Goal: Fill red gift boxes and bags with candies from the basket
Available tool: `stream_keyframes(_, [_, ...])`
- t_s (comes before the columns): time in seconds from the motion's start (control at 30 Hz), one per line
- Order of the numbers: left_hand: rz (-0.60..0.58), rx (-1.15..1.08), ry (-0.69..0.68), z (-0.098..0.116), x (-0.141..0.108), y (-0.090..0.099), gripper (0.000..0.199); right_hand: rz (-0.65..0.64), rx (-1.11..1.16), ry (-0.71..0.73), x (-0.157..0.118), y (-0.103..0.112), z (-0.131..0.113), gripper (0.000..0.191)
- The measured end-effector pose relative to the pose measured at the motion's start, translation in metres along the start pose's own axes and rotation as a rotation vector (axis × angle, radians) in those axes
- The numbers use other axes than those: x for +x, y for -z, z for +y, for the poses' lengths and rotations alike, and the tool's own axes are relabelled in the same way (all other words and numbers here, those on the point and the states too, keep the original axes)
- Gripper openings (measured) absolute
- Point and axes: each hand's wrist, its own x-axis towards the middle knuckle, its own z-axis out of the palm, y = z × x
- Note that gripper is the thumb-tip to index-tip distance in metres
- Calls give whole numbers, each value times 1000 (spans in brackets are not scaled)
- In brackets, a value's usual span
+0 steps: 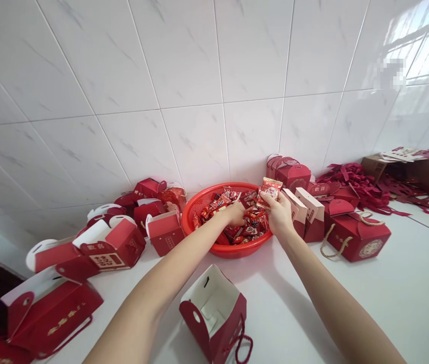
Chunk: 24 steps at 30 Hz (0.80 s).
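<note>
- Head view, bottom centre of the frame: an open box stands on the white desk between the two forearms, flaps up, white inside, a red cord handle at its lower right.
- Lower left: more open boxes lie tipped on their sides, running up in a row toward the basket; one shows a gold emblem on its face.
- Centre: a red basket sits on the desk against the tiled wall, heaped with red-wrapped candies.
- Left hand is down in the basket, fingers curled into the candies; what it grips, I cannot tell.
- Right hand is at the basket's right rim, pinching a red packet held up above the heap.
- Right of centre: a closed box with a rope handle sits just beside two open ones.
- Upper right: a pile of red ribbons lies by the wall, with a cardboard carton beyond it.
</note>
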Motion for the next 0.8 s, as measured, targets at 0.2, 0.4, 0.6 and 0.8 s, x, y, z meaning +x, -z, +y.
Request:
stream_keyframes(0.2, [-105,91,119,1,-3,-5,69,-6,-29,10,2,2,2,27])
stream_keyframes(0.4, [-113,41,108,7,-4,-2,55,-21,-7,6,0,1,-1,27])
stream_keyframes(0.6, [-84,-19,93,8,-8,2,31,-18,23,-12,-3,0,-6,26])
stream_keyframes(0.8, [1,-128,98,-3,-15,13,24,-25,47,-42,-2,0,-9,30])
